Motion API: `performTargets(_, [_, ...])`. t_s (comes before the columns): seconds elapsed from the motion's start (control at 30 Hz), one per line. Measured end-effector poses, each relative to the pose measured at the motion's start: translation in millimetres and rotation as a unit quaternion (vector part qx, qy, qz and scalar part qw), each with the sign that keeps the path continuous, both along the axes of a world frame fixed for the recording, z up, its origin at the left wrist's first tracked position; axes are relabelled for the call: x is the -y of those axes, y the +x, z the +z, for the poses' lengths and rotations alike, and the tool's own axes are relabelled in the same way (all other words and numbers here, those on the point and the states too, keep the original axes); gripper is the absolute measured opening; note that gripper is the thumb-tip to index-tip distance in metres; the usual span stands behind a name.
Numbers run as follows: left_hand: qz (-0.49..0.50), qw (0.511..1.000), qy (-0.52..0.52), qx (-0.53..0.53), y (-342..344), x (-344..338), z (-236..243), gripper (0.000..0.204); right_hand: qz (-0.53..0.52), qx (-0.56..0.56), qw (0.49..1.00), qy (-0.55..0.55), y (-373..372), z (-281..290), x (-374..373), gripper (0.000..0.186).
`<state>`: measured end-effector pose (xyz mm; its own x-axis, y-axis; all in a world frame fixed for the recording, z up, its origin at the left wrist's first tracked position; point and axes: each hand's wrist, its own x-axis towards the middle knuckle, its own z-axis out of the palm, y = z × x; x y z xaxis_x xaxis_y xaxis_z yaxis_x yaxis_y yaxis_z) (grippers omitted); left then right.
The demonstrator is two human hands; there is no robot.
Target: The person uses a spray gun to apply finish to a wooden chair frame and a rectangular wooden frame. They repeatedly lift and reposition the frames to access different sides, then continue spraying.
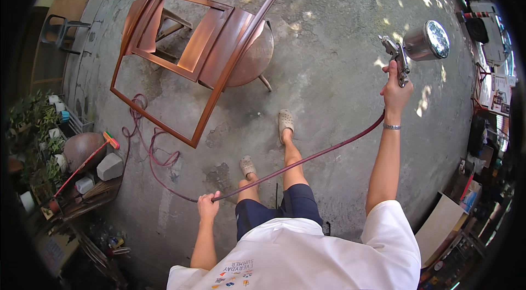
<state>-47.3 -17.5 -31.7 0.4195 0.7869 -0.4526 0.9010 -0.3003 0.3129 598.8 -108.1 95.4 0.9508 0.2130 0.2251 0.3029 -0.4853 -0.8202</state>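
Right hand point(396, 92) grips the spray gun point(404, 66), which projects ahead of it (cup point(419, 46) rightward), left hand point(208, 206) clasping the hose point(296, 166).

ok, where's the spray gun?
Head view, upper right: the spray gun is gripped in the right hand, with the dark red hose running up to that wrist.

Spray gun point(421, 44): just one, in right fingers point(393, 68)
Hose point(307, 161): one, in left fingers point(209, 197)
Clogs point(286, 120): two, between those fingers
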Motion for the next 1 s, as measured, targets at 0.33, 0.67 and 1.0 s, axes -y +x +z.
performTargets(0.33, [0.015,0.998,-0.057,-0.027,157,-2,-32,0.049,0.069,0.024,0.997,-0.017,179,-142,-108,0.041])
performTargets(0.67, [0.07,0.993,-0.091,-0.031,192,-4,-48,0.047,0.088,0.007,0.996,0.012,215,-210,-170,0.041])
performTargets(1.0, [0.111,0.988,-0.066,-0.081,123,0,-46,0.05,0.166,-0.19,0.968,0.011,92,-238,-160,0.042])
